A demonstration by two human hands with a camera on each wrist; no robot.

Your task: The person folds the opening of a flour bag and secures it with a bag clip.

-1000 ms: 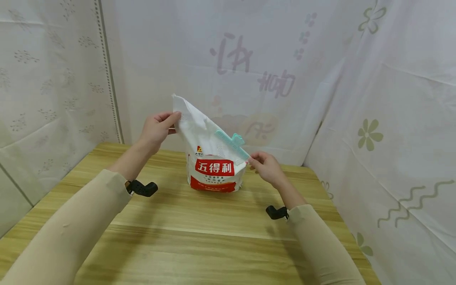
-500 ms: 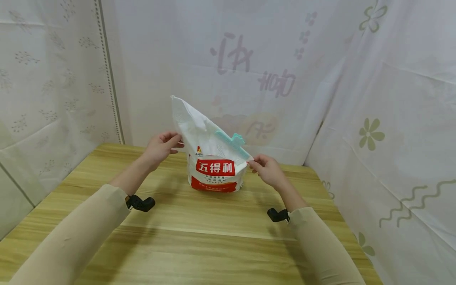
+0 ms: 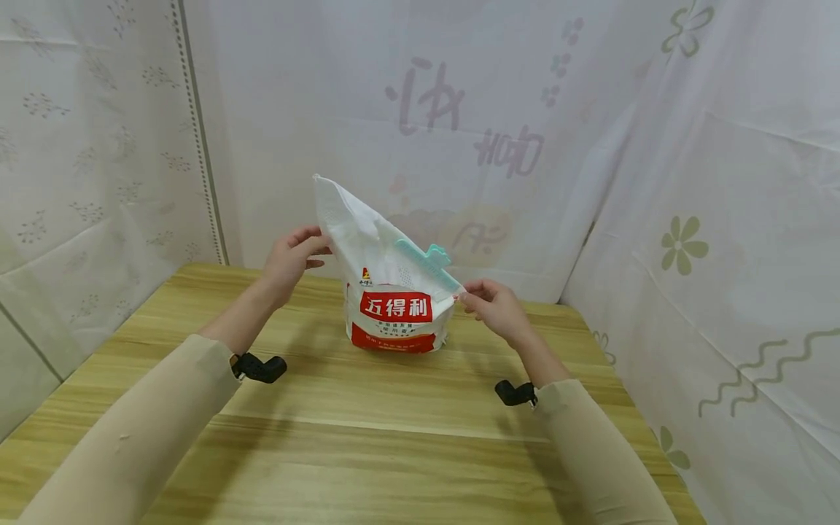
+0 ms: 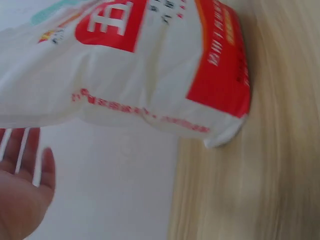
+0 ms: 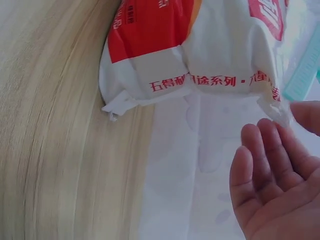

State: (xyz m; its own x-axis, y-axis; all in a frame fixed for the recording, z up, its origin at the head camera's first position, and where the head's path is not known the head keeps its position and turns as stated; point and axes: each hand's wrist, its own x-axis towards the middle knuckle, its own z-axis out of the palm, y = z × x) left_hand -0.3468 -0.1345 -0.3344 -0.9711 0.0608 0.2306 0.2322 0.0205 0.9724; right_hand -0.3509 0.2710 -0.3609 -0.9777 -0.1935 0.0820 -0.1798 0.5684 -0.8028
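Observation:
A white flour bag with red printed panels stands on the table, its top slanting up to a peak at the left. A turquoise sealing clip lies along the slanted top edge on the right. My right hand pinches the bag's right corner beside the clip's lower end; the corner also appears by the thumb in the right wrist view. At the bag's upper left side is my left hand, fingers loosely extended, fingertips at the bag's edge. The left wrist view shows those fingers spread and partly cut off by the frame.
The wooden table stretches in front of the bag. A pale patterned curtain hangs close behind, and another curtain runs along the right side. Black wrist cameras sit below both hands.
My left hand has let go of the bag's upper left edge, dropped lower, then risen slightly beside it. The right hand stays at the right corner. Bag and clip have barely moved.

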